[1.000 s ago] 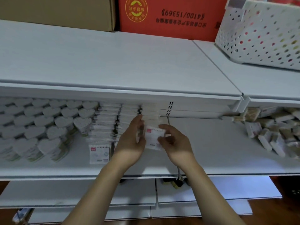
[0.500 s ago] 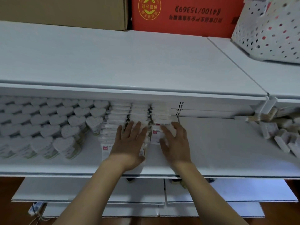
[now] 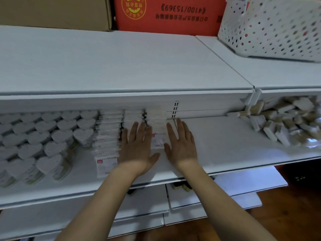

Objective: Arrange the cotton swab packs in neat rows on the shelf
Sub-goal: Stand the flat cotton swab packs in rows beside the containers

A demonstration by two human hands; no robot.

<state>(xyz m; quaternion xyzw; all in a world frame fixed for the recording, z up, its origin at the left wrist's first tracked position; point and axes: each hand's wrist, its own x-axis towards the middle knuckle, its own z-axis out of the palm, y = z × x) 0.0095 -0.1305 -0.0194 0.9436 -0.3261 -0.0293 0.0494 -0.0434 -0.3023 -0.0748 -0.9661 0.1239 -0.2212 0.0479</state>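
Note:
Flat white cotton swab packs stand in three rows on the middle shelf (image 3: 225, 153). The left row (image 3: 107, 136) ends in a pack with a red label at the front. My left hand (image 3: 137, 146) lies flat, fingers straight, over the middle row and hides most of it. The right row (image 3: 157, 126) ends in a red-labelled pack between my hands. My right hand (image 3: 180, 143) rests flat with straight fingers against that row's right side, on the shelf.
Heart-shaped swab boxes (image 3: 43, 141) fill the shelf's left part. A loose heap of small packs (image 3: 288, 119) lies on the neighbouring shelf at right. Above stand a brown carton (image 3: 55, 11), a red carton (image 3: 166, 14) and a dotted white basket (image 3: 274, 26).
A second ago both hands held a pack above the shelf. That pack now stands at the front of the right row, and both hands have flattened on either side of it.

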